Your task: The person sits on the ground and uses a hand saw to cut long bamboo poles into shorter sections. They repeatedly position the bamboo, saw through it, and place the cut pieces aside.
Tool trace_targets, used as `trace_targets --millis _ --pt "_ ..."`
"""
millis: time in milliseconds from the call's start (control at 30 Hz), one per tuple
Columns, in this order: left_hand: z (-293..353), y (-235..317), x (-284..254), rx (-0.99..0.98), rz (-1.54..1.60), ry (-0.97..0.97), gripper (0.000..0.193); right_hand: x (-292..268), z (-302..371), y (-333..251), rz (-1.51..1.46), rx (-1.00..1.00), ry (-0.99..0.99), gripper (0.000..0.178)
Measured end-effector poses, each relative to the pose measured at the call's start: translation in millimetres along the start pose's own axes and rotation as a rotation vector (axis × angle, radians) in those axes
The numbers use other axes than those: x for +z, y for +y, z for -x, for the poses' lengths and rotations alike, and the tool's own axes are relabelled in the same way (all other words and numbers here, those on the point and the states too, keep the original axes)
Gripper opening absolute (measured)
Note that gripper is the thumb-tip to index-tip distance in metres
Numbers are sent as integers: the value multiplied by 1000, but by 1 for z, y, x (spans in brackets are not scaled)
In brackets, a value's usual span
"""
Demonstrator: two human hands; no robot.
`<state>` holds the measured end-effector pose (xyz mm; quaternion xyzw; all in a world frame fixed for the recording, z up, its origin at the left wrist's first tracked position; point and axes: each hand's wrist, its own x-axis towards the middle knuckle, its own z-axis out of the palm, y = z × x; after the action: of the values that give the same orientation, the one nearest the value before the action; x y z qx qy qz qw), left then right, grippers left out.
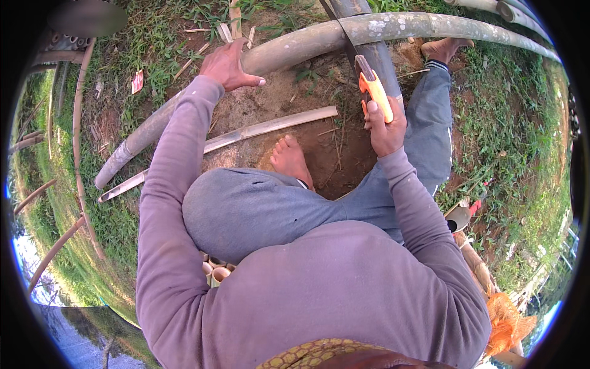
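A long, pale green-grey bamboo pole (295, 52) curves across the upper part of the view. My left hand (230, 66) grips it from above, left of the middle, with the thumb stuck out along its near side. In my right hand (388, 128) is a handsaw (380, 95), held by its orange handle. The saw's dark blade points away from me and lies across the bamboo pole, touching it where a thicker dark pole (376, 69) passes beneath. Whether the blade has cut into the bamboo cannot be made out.
A split bamboo strip (270, 127) lies nearer my bare foot (291, 161). Cut bamboo tubes (220, 274) show beside my left thigh. An orange net (510, 323) is at the lower right. Thin wooden rails (80, 123) stand at the left, and more poles (522, 17) lie at the upper right.
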<state>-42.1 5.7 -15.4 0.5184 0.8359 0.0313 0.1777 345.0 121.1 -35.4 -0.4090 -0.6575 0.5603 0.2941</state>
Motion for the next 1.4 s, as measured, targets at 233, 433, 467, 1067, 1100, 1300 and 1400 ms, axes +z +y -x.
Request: trace_targets --millis 233,433,467,1067,1100,1300,1400 --pt "-34 37 9 -51 -12 -190 91 2 -2 -10 108 -64 56 26" --pt "5 57 25 -49 -27 19 85 -17 34 -6 101 -99 80 20" --pt "5 59 24 -47 -29 21 85 -18 35 -1 117 -95 76 20" --pt "4 64 21 -60 -93 -18 79 3 -4 -40 239 -53 127 24" --pt "-3 61 21 -57 -76 -1 78 -15 25 -50 240 -49 114 23" --pt "7 55 22 -98 -65 11 77 -62 134 -63 218 -86 123 20" --pt "-2 66 19 -61 -71 17 78 -12 28 -41 284 -98 152 24"
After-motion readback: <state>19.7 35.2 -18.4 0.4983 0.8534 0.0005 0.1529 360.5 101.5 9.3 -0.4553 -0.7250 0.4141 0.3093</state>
